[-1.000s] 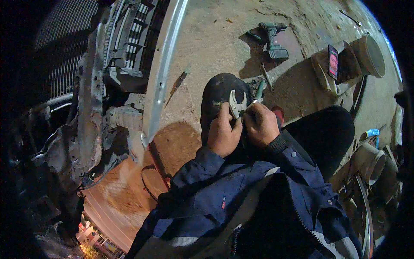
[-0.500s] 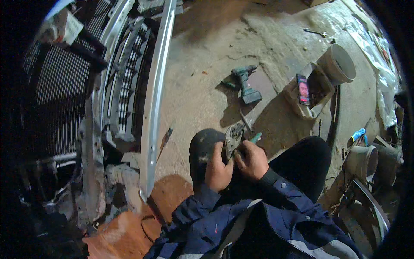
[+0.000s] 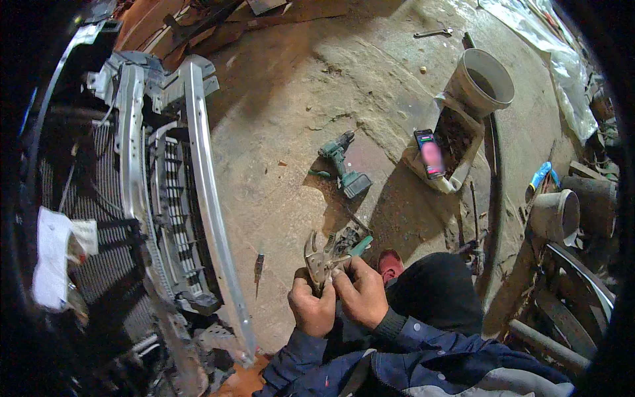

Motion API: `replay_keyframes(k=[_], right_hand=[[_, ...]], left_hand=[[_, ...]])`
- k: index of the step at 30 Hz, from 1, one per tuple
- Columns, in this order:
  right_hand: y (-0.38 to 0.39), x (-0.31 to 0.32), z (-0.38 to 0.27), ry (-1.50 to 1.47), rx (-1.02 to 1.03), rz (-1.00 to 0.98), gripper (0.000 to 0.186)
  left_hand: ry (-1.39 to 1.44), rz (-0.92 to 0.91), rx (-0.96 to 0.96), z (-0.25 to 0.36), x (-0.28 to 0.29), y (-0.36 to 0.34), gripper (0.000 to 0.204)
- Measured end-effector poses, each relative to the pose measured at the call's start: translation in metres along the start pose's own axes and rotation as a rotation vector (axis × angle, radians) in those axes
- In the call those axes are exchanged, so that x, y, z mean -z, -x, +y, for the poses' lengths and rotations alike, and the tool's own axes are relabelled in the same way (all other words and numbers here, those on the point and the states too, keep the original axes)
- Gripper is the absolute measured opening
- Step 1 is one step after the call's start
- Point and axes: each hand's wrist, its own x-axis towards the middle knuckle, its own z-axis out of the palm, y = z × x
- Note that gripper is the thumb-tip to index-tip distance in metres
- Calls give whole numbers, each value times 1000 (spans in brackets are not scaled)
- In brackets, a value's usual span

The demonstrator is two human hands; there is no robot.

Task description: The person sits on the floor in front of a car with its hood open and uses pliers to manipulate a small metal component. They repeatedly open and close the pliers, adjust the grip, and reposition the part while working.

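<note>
"We're on a dark navy fabric work jacket, long-sleeved, folks!"
"And we catch a black ribbed knit cuff at the right wrist, a small round pale snap gleaming beside it."
"Lower right, we spot a light grey fabric panel!"
"Black cloth trousers, one red shoe; left hand and right hand, we see, both bare."

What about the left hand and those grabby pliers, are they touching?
Touching: the head view shows the left hand, its thumb and curled fingers gripping the locking pliers.
</note>
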Motion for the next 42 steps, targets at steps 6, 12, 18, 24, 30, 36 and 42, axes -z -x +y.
replay_keyframes(k=[6,12,18,24,30,36,42], right_hand=[[15,30,-64,-36,-61,-35,26],[73,70,-166,-231,-126,-24,20],[131,113,-336,-474,-117,-45,13],[185,116,-479,-412,58,-140,12],[225,91,-570,-411,207,-286,10],[247,76,-626,-298,343,-442,12],[247,71,-657,-346,389,-521,12]], left_hand=[[-307,-140,77,103,25,10,28],[-261,-139,36,233,53,49,27],[-212,-171,-176,373,102,79,30],[-132,-96,-326,483,173,118,24],[-78,39,-500,543,251,149,26],[-175,219,-577,571,287,179,21],[-303,289,-634,596,298,192,28]])
